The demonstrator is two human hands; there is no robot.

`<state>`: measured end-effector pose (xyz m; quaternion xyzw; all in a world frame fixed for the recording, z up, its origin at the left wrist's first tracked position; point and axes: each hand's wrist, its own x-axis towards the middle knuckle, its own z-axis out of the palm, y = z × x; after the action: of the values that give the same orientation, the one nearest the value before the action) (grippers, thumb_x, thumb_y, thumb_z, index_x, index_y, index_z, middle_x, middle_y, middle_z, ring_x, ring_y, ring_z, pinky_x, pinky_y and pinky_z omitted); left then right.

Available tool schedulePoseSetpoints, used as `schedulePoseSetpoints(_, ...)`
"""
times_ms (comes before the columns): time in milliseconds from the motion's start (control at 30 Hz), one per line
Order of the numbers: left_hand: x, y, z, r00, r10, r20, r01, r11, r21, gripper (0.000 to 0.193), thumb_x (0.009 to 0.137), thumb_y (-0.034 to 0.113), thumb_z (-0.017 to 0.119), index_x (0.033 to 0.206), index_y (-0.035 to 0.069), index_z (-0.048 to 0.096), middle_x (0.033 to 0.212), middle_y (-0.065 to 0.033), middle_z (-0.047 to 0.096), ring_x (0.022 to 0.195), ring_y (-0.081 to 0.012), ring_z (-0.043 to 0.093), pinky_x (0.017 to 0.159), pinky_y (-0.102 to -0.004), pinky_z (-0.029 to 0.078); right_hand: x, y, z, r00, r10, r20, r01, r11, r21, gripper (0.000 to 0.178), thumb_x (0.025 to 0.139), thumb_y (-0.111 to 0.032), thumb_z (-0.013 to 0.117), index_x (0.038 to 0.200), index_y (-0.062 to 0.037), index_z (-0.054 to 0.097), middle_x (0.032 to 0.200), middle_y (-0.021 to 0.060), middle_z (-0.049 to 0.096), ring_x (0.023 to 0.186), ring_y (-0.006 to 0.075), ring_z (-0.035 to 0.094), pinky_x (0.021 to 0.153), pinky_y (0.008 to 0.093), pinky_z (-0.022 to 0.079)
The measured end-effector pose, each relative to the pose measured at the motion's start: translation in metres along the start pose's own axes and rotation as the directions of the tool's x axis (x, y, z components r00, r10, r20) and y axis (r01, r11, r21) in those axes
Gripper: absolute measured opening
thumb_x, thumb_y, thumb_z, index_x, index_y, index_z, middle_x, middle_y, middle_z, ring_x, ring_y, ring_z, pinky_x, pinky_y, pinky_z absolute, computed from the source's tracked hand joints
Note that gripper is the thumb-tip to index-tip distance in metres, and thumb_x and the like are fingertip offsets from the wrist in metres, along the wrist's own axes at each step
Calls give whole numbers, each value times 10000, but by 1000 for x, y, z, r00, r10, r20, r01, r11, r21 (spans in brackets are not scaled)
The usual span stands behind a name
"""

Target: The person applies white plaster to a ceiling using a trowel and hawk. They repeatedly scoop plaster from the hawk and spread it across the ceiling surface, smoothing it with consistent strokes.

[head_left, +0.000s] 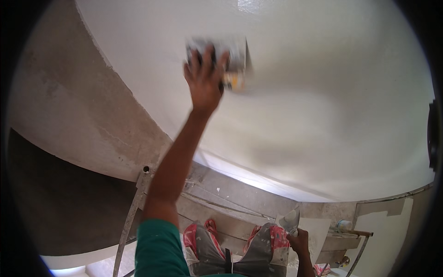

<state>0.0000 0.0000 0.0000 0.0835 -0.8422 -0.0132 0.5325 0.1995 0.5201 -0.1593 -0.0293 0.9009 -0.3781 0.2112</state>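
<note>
Pressed to a smooth white wall surface (pixel 295 115) is a wide putty knife (pixel 237 51) with a grey metal blade, blurred by motion. My left hand (pixel 203 83) grips it, fingers spread over the blade, arm stretched upward. Its yellow-orange handle end shows beside the palm. Down at the lower right, beside my thigh, my right hand (pixel 299 242) is closed around a second putty knife (pixel 290 219), whose pale grey blade points up. My right fingers are partly hidden.
I stand on a scaffold of grey planks (pixel 233 225). A metal rail (pixel 127 231) runs along its left, and another scaffold frame (pixel 362 234) carries a small whitish container (pixel 344 225) at the right. Bare beige wall (pixel 87 97) borders the white area. A dark fixture (pixel 433 136) edges the right.
</note>
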Motion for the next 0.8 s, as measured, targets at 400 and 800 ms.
schedulePoseSetpoints(400,177,-68,-183,999,-16,-51,12,996,-89,638,808,168,691,1400,257,470,1465,-82,427,1350,-376,377,1079,-627,221,-99,-144,-77,980,194,30,-196,976,90,151,693,-100,684,755,26,630,529,50,564,424,121,547,388,299,448)
schedulePoseSetpoints(800,519,-124,-300,916,260,-307,-267,964,19,542,823,-72,495,1335,106,515,1356,-118,539,1247,-307,517,967,-516,432,-136,-259,-135,995,89,48,-91,995,39,158,695,-117,683,746,22,626,526,49,559,420,126,543,395,304,447)
